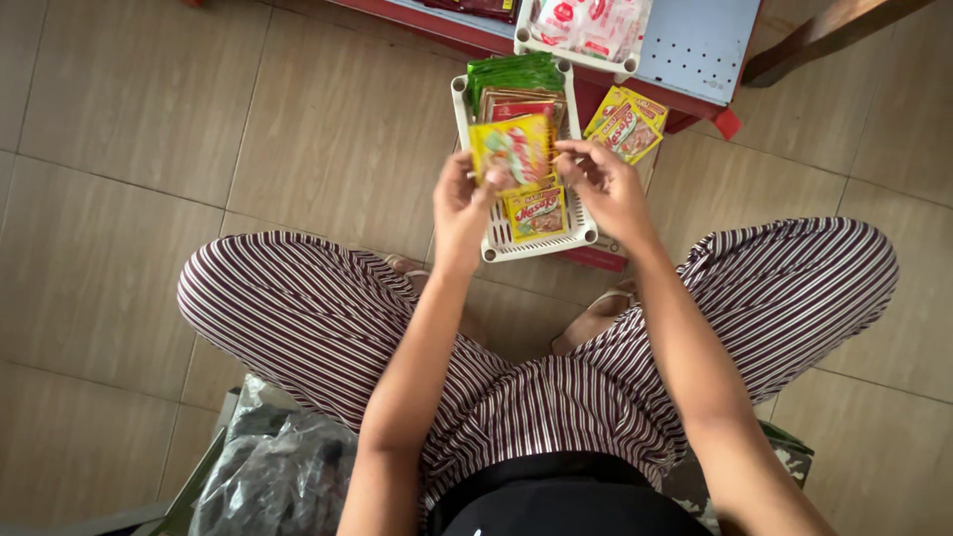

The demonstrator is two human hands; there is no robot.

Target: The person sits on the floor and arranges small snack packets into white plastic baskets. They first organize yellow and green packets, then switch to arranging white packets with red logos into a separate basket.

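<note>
Head view, looking straight down on my seated lap and both forearms above a tiled floor [129,129]. My left hand [462,203] grips the lower left edge of a yellow sachet [512,149], thumb on its face and fingers curled behind it. My right hand [608,189] meets the same sachet at its right edge; the fingertips [568,159] pinch there, though I cannot tell whether they also hold a second packet behind it. The sachet is raised upright just above a white slotted basket [493,236] that sits on the floor between my knees. Inside the basket, from the far end toward me, stand green sachets [514,71], then brown and red packets [521,103], and one more yellow packet [536,212] lies flat at the near end, below my thumbs. Just beside the basket on its right, a small stack of yellow packets [625,126] rests on the tiles. Beyond it, a second white basket [581,55] holds clear bags with red print and stands on a pale blue board [700,45] with a red edge. My striped trousers [328,318] fill the middle of the frame, and a dark plastic bag [278,471] lies at my lower left.
</note>
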